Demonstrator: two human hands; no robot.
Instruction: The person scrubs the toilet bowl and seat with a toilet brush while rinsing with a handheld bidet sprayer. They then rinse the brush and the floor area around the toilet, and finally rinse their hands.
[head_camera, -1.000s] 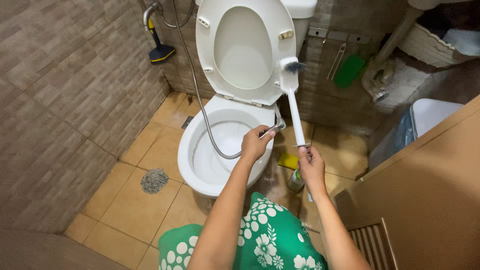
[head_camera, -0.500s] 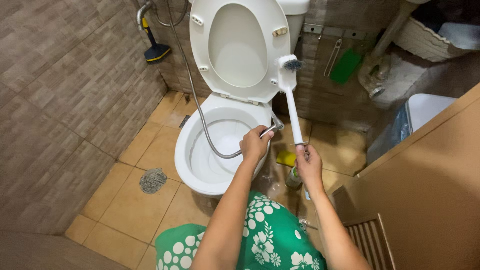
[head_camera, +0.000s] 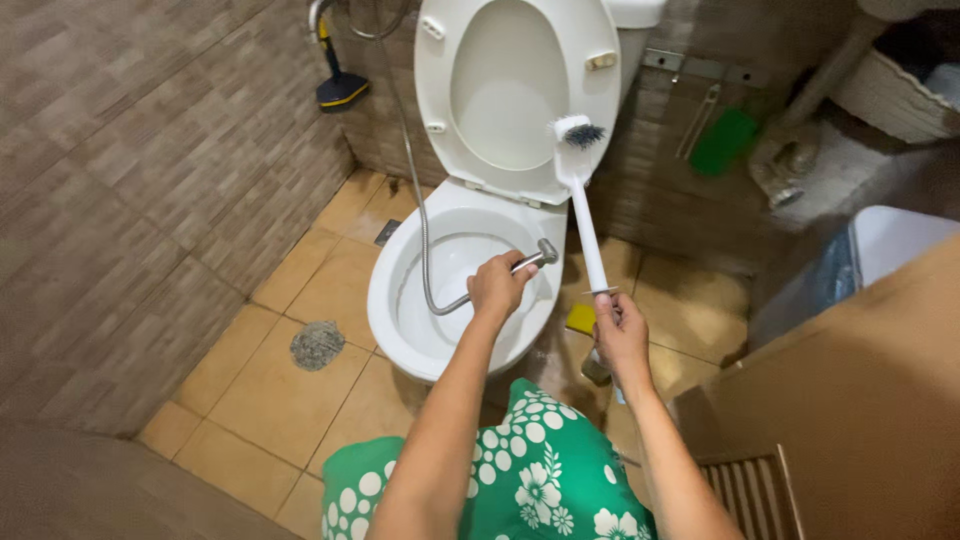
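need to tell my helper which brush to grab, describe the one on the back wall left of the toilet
Start at the toilet with its lid up, then look left to the tiled corner. The brush hangs there by the metal hose, dark head with a yellow band, unlike the white brush in the right hand.

Yellow sponge (head_camera: 578, 319) on floor, round floor drain (head_camera: 317, 345), green brush (head_camera: 722, 142) on wall

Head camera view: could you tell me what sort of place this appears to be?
A small tiled bathroom: a white toilet with its lid up, a metal bidet sprayer in the left hand, and a floor drain in the tan tiles.
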